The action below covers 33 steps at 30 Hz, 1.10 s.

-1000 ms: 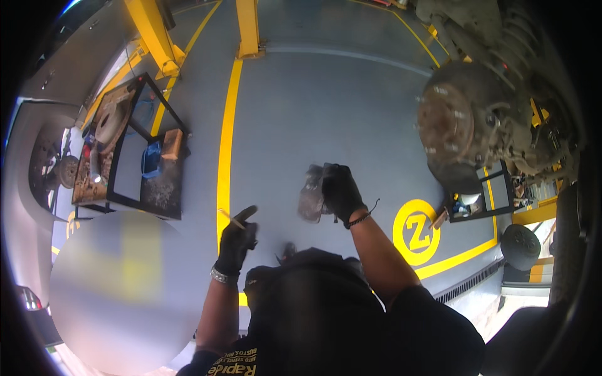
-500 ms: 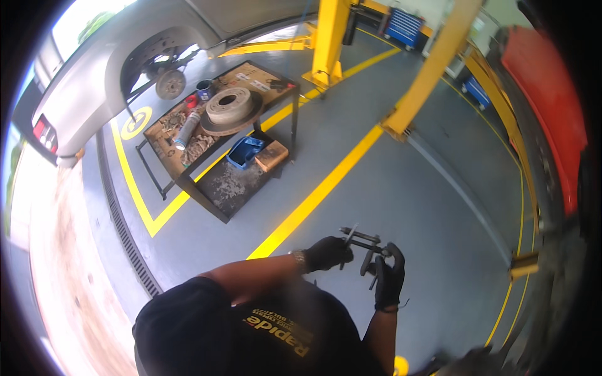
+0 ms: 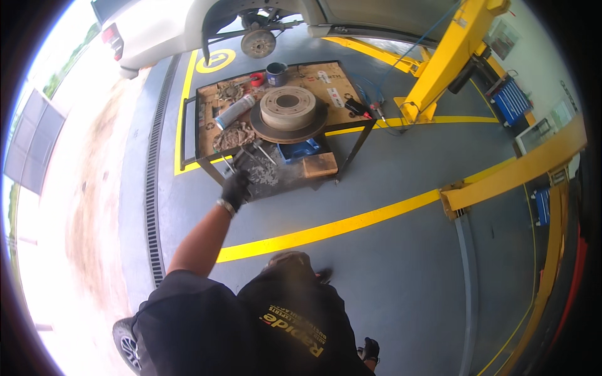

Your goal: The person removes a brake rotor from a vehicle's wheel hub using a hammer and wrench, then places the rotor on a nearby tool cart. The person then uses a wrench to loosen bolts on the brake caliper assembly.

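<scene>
The black-gloved right hand (image 3: 370, 351) hangs at near right, its fingers too small to read. The black-gloved left hand (image 3: 236, 190) holds a dark, rodded metal tool (image 3: 246, 157) before the near left side of the cardboard-topped, black-framed bench (image 3: 205, 128) bearing a round grey metal drum (image 3: 288, 116).

Yellow lines (image 3: 332, 232) mark the grey floor (image 3: 389, 282), with a pale wall (image 3: 536, 66) upper right.

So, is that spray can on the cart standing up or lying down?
Lying down: the spray can shows its long side, stretched across the cart top beside the brake disc.
</scene>
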Available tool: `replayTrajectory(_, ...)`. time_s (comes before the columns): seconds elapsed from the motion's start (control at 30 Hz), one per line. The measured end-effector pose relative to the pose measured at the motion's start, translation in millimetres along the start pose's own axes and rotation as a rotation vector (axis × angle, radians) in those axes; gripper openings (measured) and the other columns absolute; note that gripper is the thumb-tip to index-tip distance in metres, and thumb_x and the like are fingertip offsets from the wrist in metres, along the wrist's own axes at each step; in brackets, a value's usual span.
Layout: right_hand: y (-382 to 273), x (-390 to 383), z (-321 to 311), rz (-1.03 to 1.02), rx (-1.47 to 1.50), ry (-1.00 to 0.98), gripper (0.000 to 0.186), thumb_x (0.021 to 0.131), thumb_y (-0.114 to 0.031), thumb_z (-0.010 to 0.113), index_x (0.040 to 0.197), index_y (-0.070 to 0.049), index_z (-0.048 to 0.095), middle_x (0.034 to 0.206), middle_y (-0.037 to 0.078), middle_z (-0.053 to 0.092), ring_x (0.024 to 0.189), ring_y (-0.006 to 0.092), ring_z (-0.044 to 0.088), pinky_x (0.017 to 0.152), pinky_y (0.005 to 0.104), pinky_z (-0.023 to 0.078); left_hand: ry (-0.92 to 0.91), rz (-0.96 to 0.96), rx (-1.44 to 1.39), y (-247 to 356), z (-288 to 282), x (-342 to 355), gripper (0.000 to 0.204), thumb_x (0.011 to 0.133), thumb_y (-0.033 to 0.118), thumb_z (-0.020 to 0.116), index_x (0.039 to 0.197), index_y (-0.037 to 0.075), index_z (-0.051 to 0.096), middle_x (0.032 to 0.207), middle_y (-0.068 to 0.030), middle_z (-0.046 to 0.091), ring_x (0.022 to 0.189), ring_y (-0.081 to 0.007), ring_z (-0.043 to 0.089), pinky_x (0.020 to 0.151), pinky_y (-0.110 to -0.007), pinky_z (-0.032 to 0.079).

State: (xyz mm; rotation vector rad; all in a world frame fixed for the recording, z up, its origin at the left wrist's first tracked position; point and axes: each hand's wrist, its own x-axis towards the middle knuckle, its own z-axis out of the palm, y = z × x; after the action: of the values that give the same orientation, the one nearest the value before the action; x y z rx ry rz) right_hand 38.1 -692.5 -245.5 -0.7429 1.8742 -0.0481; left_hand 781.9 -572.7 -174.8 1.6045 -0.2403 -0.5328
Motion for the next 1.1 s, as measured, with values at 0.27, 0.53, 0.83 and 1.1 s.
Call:
replayTrajectory(0.27,-98,48,-38,-0.116,0.135,0.203,0.030,0.084,-0.023,0.060,0.112,-0.012,0.053,0.100,0.009,0.056,0.072,0.0289,0.061,0.056,0.0408,0.048,0.170,-0.289,-0.224,59,-89,144,0.015,0.087,0.028,0.054,0.083,0.013,0.056,0.065,0.0009,0.048,0.049,-0.0120,0.042,0.048,-0.030,0.036)
replayTrajectory(0.53,-60,-28,119,-0.142,0.065,0.002,0.027,0.087,-0.026,0.058,0.111,-0.014,0.057,0.098,0.007,0.059,0.085,0.0294,0.061,0.067,0.0446,0.049,0.034,-0.343,0.220,71,-142,204,0.029,0.091,0.039,0.055,0.083,0.011,0.059,0.069,-0.0015,0.055,0.046,-0.0097,0.042,0.043,-0.025,0.033)
replayTrajectory(0.83,16,-105,231,0.052,0.081,-0.042,0.028,0.086,-0.020,0.062,0.110,-0.006,0.058,0.093,0.009,0.063,0.071,0.0228,0.063,0.060,0.0341,0.052,0.169,0.298,0.646,5,-162,179,0.027,0.092,0.025,0.051,0.107,0.006,0.062,0.096,-0.0198,0.064,0.093,-0.0400,0.060,0.081,-0.042,0.048)
replayTrajectory(1.1,166,-162,219,-0.248,0.001,0.305,0.033,0.087,-0.029,0.061,0.107,-0.002,0.061,0.101,0.014,0.065,0.095,0.0270,0.062,0.085,0.0377,0.051,0.081,0.543,0.425,1,-102,228,0.031,0.098,0.026,0.042,0.095,0.001,0.061,0.082,-0.0095,0.061,0.074,-0.0261,0.055,0.069,-0.038,0.046)
